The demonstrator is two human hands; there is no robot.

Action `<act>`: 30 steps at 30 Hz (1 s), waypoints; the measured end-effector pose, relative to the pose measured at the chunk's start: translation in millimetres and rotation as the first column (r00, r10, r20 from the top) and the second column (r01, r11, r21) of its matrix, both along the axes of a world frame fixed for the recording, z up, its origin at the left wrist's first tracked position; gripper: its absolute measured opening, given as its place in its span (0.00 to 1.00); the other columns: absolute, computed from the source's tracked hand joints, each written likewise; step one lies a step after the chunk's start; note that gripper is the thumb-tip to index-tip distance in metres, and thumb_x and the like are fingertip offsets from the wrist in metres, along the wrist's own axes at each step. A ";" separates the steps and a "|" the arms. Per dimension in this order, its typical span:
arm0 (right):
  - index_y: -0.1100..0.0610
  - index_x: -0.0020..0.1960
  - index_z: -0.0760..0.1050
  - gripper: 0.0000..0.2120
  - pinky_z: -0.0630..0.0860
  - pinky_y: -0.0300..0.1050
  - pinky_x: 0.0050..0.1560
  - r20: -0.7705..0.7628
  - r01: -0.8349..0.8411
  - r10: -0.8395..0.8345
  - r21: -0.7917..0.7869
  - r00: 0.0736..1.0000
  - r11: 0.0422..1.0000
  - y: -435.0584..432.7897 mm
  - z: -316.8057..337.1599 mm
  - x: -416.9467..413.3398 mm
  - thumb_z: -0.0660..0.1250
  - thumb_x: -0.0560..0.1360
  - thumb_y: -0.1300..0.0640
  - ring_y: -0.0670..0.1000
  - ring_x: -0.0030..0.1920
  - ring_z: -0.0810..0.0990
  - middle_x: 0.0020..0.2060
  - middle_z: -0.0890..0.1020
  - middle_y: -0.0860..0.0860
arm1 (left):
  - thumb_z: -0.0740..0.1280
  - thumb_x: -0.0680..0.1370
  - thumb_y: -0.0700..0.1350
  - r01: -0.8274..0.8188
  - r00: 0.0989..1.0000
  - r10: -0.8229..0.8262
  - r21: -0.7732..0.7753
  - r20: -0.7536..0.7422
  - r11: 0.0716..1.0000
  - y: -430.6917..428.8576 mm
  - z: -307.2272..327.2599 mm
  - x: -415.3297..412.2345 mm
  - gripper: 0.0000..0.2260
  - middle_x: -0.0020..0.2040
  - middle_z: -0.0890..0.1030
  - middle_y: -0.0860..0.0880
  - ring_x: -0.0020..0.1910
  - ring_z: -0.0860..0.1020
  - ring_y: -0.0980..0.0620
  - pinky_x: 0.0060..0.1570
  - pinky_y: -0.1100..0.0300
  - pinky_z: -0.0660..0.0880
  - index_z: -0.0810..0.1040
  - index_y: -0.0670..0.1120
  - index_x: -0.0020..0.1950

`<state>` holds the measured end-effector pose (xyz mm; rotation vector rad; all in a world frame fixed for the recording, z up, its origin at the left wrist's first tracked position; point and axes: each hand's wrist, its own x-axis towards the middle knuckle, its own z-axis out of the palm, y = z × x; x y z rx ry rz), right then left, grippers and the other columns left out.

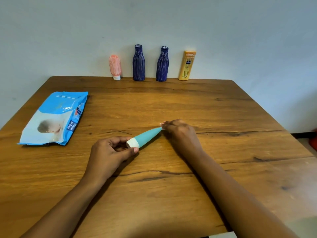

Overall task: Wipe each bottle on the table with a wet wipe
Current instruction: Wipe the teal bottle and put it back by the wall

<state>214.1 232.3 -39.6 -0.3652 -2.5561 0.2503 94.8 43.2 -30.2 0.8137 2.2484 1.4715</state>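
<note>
Wooden table (171, 103) | teal tube (147, 136) at centre being pinched at cap by left hand (109, 152), tip by right hand (180, 133) | wiping seemingly underway | four bottles (139, 63) at 12 o'clock awaiting; wipe pack (54, 119) at 10 o'clock.

A wooden bench (188, 103) with dark grain cracks is shown against a plain pale blue-grey wall (68, 31). At the right edge, a strip of light floor (307, 146) and part of a red object (313, 140) are seen beyond the bench, the object cut off by the frame. A small white corner (223, 235) is visible at the bench's near edge.
</note>
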 end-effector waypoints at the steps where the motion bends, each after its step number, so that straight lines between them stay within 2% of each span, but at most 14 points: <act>1: 0.60 0.59 0.77 0.13 0.79 0.50 0.51 -0.028 0.046 -0.047 -0.063 0.998 0.997 4.3 4.5 3.2 0.67 0.74 0.63 0.52 0.52 0.79 0.53 0.82 0.56 | 0.78 0.65 0.44 -0.003 1.000 0.003 -0.005 0.003 1.000 0.4 0.3 0.2 0.17 0.44 0.83 0.56 0.41 0.81 0.64 0.39 0.72 0.76 0.82 0.49 0.53; 3: 0.59 0.59 0.77 0.14 0.77 0.43 0.54 -0.153 0.097 -0.116 -0.126 0.981 0.987 -4.9 13.2 6.3 0.67 0.74 0.63 0.49 0.52 0.78 0.53 0.82 0.54 | 0.78 0.65 0.45 -0.012 1.000 0.012 -0.010 0.007 1.000 0.4 1.3 0.0 0.17 0.44 0.84 0.56 0.40 0.81 0.64 0.36 0.73 0.75 0.83 0.50 0.53; 5: 0.60 0.58 0.78 0.16 0.73 0.38 0.55 -0.255 -0.023 0.008 -0.057 0.967 0.998 -34.6 16.0 -1.4 0.70 0.70 0.65 0.49 0.53 0.78 0.53 0.82 0.55 | 0.77 0.66 0.45 -0.017 1.000 0.017 -0.015 0.014 1.000 -0.1 3.8 -0.4 0.15 0.41 0.84 0.55 0.36 0.80 0.63 0.32 0.74 0.73 0.83 0.51 0.51; 6: 0.61 0.58 0.78 0.17 0.73 0.41 0.57 -0.244 -0.107 0.101 -0.013 0.964 0.994 -50.2 12.3 -6.7 0.71 0.69 0.65 0.52 0.54 0.78 0.53 0.82 0.56 | 0.77 0.67 0.44 -0.009 1.000 0.009 -0.012 0.018 1.000 0.0 4.3 0.1 0.13 0.39 0.84 0.54 0.34 0.80 0.62 0.31 0.74 0.72 0.83 0.51 0.50; 8: 0.63 0.59 0.78 0.16 0.75 0.48 0.57 -0.128 -0.224 0.229 0.056 0.965 0.973 -66.6 -1.8 -17.3 0.71 0.72 0.63 0.56 0.56 0.78 0.55 0.81 0.58 | 0.76 0.68 0.42 0.011 0.999 -0.011 0.008 0.035 1.000 0.0 6.1 0.8 0.11 0.36 0.84 0.55 0.32 0.80 0.62 0.30 0.74 0.72 0.83 0.50 0.49; 10: 0.64 0.60 0.76 0.15 0.76 0.51 0.56 -0.081 -0.247 0.255 0.099 0.963 0.964 -59.9 -10.6 -21.3 0.69 0.74 0.62 0.57 0.57 0.77 0.57 0.80 0.59 | 0.76 0.68 0.41 0.016 0.998 -0.017 0.025 0.060 1.000 -0.2 7.0 0.6 0.11 0.36 0.84 0.58 0.32 0.80 0.62 0.30 0.73 0.72 0.82 0.51 0.47; 15: 0.62 0.63 0.75 0.20 0.75 0.46 0.56 -0.086 -0.146 0.150 0.053 0.985 0.988 -35.7 -4.7 -16.5 0.71 0.71 0.64 0.54 0.56 0.77 0.58 0.79 0.57 | 0.76 0.68 0.45 0.012 0.993 -0.015 0.030 0.114 0.999 0.6 6.7 -1.2 0.09 0.37 0.84 0.57 0.35 0.82 0.58 0.31 0.70 0.75 0.81 0.56 0.44; 18: 0.59 0.62 0.75 0.22 0.76 0.44 0.56 -0.043 -0.083 0.084 0.011 0.996 0.996 -24.6 3.6 -21.1 0.73 0.69 0.63 0.50 0.55 0.77 0.57 0.80 0.53 | 0.75 0.69 0.46 -0.006 0.991 0.001 0.032 0.133 0.999 2.7 3.5 -3.3 0.07 0.35 0.84 0.51 0.33 0.81 0.56 0.32 0.67 0.77 0.82 0.54 0.44; 22: 0.57 0.60 0.77 0.16 0.74 0.45 0.56 0.067 0.048 -0.046 -0.040 0.997 0.998 2.4 13.0 -25.4 0.69 0.72 0.63 0.51 0.55 0.78 0.55 0.81 0.53 | 0.72 0.72 0.47 -0.028 0.986 0.019 0.051 0.168 0.998 2.5 -0.3 -5.2 0.02 0.33 0.84 0.46 0.32 0.80 0.53 0.34 0.63 0.78 0.82 0.51 0.43; 25: 0.58 0.59 0.78 0.15 0.76 0.47 0.53 -0.065 0.144 -0.157 -0.160 0.986 0.976 6.2 14.7 -14.5 0.69 0.72 0.64 0.52 0.51 0.80 0.52 0.82 0.54 | 0.70 0.74 0.48 -0.029 0.984 0.020 0.051 0.180 0.998 4.2 0.4 -5.2 0.03 0.34 0.84 0.47 0.32 0.81 0.52 0.34 0.60 0.78 0.82 0.50 0.44; 28: 0.60 0.57 0.79 0.14 0.78 0.45 0.48 -0.257 0.051 -0.102 -0.198 0.961 0.979 -25.0 18.9 -13.6 0.68 0.71 0.66 0.52 0.48 0.81 0.50 0.83 0.55 | 0.69 0.75 0.46 -0.035 0.966 0.011 0.091 0.259 0.995 6.8 2.9 -6.4 0.05 0.36 0.84 0.43 0.30 0.80 0.51 0.29 0.62 0.77 0.80 0.48 0.49; 30: 0.61 0.55 0.79 0.14 0.79 0.47 0.47 -0.300 -0.026 -0.035 -0.195 0.953 0.981 -40.5 18.6 -18.7 0.67 0.71 0.68 0.53 0.49 0.81 0.50 0.83 0.56 | 0.68 0.76 0.46 -0.041 0.962 0.011 0.104 0.275 0.994 7.1 4.2 -6.4 0.05 0.38 0.84 0.43 0.30 0.80 0.51 0.27 0.63 0.77 0.78 0.48 0.50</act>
